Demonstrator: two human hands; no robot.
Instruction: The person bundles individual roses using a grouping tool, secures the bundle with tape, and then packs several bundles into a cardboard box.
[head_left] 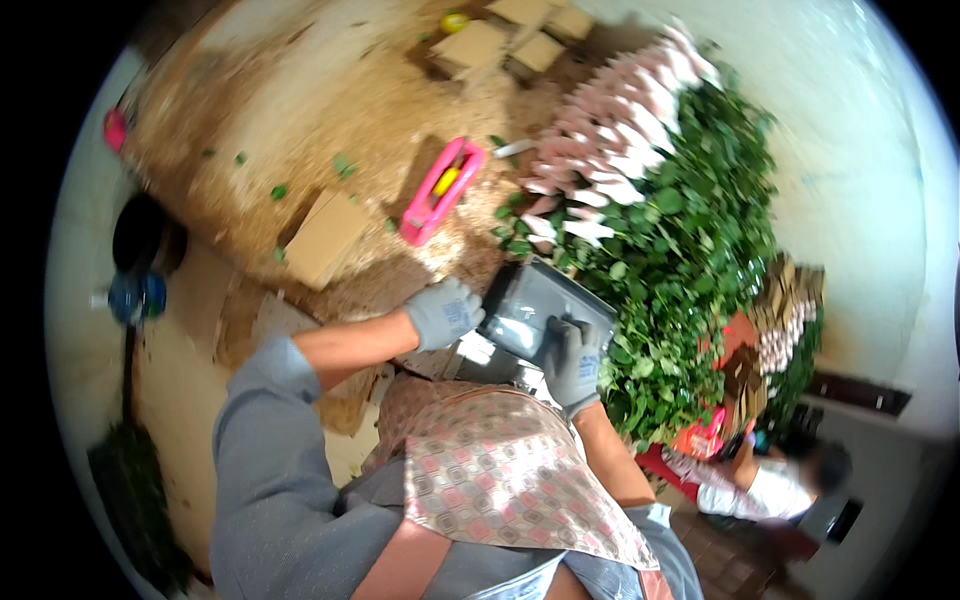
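A dark grey, glossy box-shaped thing (530, 305) lies tilted in front of my waist, with a shiny metal part (480, 352) at its near side; its exact kind is unclear. My left hand (445, 312), in a grey glove, is beside its left edge with the fingers loosely bent and nothing visible in them. On the right, my gloved right hand (573, 365) rests on its top with the fingers reaching forward. Beyond my left hand, a pink tape dispenser (440, 195) with a yellow roll lies on the worn wooden table (290, 110).
Pink-wrapped flower bunches (620, 130) with leafy green stems (680, 250) are piled along the right. A flat cardboard piece (327, 238) lies at left; small cardboard boxes (470, 50) are at the far side. Another person (765, 485) is at the lower right.
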